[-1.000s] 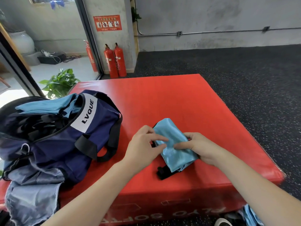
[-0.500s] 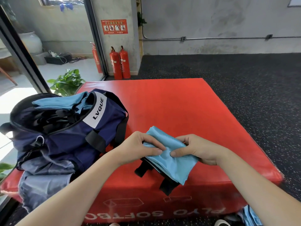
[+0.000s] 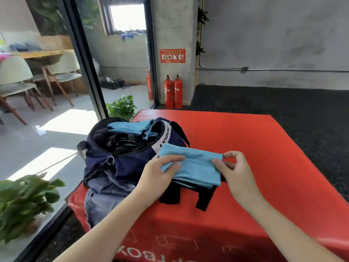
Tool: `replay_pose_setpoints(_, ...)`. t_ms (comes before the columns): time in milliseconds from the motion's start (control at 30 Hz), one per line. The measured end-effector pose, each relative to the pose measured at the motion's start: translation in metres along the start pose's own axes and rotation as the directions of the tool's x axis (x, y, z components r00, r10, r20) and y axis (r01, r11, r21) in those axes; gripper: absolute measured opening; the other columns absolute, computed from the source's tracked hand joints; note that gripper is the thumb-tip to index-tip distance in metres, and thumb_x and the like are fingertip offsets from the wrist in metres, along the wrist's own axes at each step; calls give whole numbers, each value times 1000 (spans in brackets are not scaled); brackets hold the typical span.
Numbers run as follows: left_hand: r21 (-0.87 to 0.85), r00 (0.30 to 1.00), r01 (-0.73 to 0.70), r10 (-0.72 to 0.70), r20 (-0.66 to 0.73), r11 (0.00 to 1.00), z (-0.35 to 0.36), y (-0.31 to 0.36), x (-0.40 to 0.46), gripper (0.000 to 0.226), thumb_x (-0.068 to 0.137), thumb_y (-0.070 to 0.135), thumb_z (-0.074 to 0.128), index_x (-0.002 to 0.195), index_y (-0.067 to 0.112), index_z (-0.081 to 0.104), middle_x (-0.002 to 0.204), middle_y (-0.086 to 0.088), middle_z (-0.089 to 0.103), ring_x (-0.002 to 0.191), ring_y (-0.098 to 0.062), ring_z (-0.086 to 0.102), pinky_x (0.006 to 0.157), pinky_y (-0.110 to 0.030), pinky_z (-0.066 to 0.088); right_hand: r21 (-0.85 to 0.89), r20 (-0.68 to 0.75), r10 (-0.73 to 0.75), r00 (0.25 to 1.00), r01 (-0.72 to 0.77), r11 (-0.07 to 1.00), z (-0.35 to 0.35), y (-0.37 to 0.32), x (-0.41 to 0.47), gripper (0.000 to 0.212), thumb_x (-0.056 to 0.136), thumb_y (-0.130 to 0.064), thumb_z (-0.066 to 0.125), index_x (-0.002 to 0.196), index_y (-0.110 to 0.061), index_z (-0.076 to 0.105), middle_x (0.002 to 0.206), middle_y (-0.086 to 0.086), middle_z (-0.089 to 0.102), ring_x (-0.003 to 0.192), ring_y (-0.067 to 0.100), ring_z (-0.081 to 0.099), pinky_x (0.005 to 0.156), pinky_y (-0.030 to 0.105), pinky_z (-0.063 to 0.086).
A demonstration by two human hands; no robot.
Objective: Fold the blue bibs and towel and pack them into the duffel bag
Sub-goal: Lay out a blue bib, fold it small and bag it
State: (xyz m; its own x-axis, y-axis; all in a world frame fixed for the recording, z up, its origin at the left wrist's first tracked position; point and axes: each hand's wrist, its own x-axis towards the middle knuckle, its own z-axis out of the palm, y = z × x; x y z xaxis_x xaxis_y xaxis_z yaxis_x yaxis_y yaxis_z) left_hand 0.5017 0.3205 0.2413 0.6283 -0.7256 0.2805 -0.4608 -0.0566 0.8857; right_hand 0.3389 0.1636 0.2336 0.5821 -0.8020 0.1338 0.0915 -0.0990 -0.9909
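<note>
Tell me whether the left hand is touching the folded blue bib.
Touching. The head view shows the left hand gripping the folded blue bib, fingers curled over its left edge.

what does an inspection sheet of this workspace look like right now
surface: red plyo box, bare on its right half
job's things: folded blue bib held above the box, black straps hanging below; duffel bag open on the box's left end, another blue bib lying in its mouth
clutter: grey-blue cloth under the bag, hanging over the box edge
grippers: left hand and right hand pinch opposite ends of the bib
cables: wires and a power strip on the floor beyond the glass
surroundings: three fire extinguishers, potted plants, chairs, dark rubber floor
</note>
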Motion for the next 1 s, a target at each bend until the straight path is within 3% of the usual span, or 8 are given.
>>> replay_pose_setpoints(167,-2,993,3,-4,-115,1000,-27,-2,-12,28,85,28,78,110,41,74,118,15,60,110,9,56,91,-3,38,-163,-18,-210,978,204,965,41,-12,-1,30,92,-26,72,83,-12,47,62,-7,47,55,8,39,52,21,34)
replay_pose_setpoints(367,-20,969,-14,9,-248,1000,-67,-16,-10,39,80,30,84,116,38,71,123,11,60,113,9,56,92,0,36,-123,206,-190,960,218,968,98,-29,3,24,89,-19,72,97,-25,51,90,-4,65,81,17,64,78,47,55)
replay_pose_setpoints(433,36,953,-22,32,-302,999,-86,-22,-6,40,79,30,85,116,38,71,121,8,62,111,8,57,92,-1,36,-165,222,-233,947,272,948,116,-34,8,23,90,-18,71,97,-28,52,94,-3,66,84,19,66,81,45,55)
replay_pose_setpoints(567,107,905,-19,62,-421,994,-118,-31,5,39,77,31,86,112,36,70,114,10,64,102,7,59,86,-3,39,-271,192,-319,928,363,892,154,-43,21,24,91,-14,71,84,-21,49,71,-7,53,58,13,48,61,30,42)
replay_pose_setpoints(667,204,877,22,79,-474,979,-135,-36,27,39,76,40,85,112,39,70,109,14,64,99,3,60,84,-6,41,-319,105,-271,957,290,902,180,-44,45,34,86,-19,74,76,-20,41,69,-2,46,57,15,43,60,42,47)
replay_pose_setpoints(733,247,876,41,84,-474,968,-145,-38,49,42,77,44,83,116,37,68,111,15,62,100,1,58,85,-9,40,-302,47,-233,971,236,924,191,-47,61,35,85,-21,74,77,-19,40,68,-2,44,57,14,42,59,42,48)
replay_pose_setpoints(833,300,883,18,126,-452,954,-157,-37,86,44,80,44,80,121,31,68,113,10,64,101,-5,58,88,-16,43,-295,9,-247,969,239,925,202,-55,85,29,89,-18,71,82,-12,44,69,-2,44,51,6,40,48,15,37)
replay_pose_setpoints(1000,454,952,84,63,-300,887,-167,-55,142,50,82,46,78,124,22,69,115,0,67,104,-17,62,96,-30,47,-457,62,-121,991,136,879,212,-49,125,21,92,-23,70,100,-10,54,90,0,59,77,17,54,60,24,37)
